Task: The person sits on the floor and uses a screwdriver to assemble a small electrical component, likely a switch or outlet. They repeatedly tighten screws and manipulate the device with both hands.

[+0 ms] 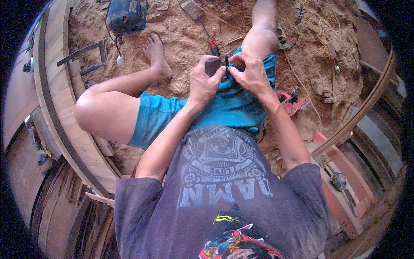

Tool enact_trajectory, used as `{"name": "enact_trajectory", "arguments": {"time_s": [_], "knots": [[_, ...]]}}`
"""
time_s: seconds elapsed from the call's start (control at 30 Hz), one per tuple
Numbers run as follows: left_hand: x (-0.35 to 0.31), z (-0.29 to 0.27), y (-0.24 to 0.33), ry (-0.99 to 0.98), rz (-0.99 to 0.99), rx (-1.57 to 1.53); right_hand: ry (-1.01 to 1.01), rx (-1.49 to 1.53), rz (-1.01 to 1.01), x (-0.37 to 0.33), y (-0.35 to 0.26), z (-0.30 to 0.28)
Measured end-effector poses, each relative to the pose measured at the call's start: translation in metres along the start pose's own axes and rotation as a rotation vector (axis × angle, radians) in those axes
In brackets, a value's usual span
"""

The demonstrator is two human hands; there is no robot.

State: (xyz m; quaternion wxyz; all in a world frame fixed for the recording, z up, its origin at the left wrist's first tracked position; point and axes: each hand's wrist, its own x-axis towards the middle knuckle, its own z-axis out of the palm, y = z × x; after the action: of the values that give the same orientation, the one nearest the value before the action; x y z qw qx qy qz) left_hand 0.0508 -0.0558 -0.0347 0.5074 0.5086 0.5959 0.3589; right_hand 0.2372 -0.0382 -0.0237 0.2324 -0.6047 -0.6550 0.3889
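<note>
My left hand (204,83) is closed round a small dark block (212,67), held over my lap between thumb and fingers. Close beside it, my right hand (252,74) has thumb and forefinger pinched together at a thin dark piece (227,63). Whether that piece is joined to the block I cannot tell. Just beyond the hands lies a screwdriver-like tool (212,45) with a red and black handle, its thin shaft pointing away. My blue shorts (220,105) are directly under both hands.
Sawdust (185,47) and wood scraps cover the ground. A blue motor-like machine (126,16) stands far left, near a metal bracket (84,52). A red power tool (291,103) lies by my right forearm. A long board (54,82) curves along the left; a cord (302,84) runs at right.
</note>
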Motion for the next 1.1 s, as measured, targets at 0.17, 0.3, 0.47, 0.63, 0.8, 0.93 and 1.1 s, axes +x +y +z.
{"name": "enact_trajectory", "arguments": {"time_s": [0.17,0.3,0.47,0.63,0.8,0.93,1.1], "knots": [[-0.007,0.008,-0.005,0.013,-0.032,0.019,0.099,-0.057,0.006,-0.003,-0.001,0.009],[-0.007,0.007,-0.008,0.023,-0.066,0.063,0.062,-0.14,-0.153,-0.013,0.002,0.011],[-0.008,0.012,-0.003,0.033,-0.01,0.019,0.156,-0.157,-0.079,-0.001,-0.001,0.012],[-0.005,0.006,-0.006,0.058,-0.038,0.063,0.05,-0.233,-0.078,-0.019,-0.001,0.019],[-0.009,0.013,-0.004,0.06,0.015,0.045,0.154,-0.182,0.013,-0.003,0.004,0.02],[-0.003,0.009,-0.012,0.085,-0.051,0.032,0.084,-0.242,-0.049,-0.02,-0.002,0.024],[-0.009,0.013,-0.012,0.036,0.025,0.019,0.181,-0.171,0.001,0.003,0.007,0.02]]}}
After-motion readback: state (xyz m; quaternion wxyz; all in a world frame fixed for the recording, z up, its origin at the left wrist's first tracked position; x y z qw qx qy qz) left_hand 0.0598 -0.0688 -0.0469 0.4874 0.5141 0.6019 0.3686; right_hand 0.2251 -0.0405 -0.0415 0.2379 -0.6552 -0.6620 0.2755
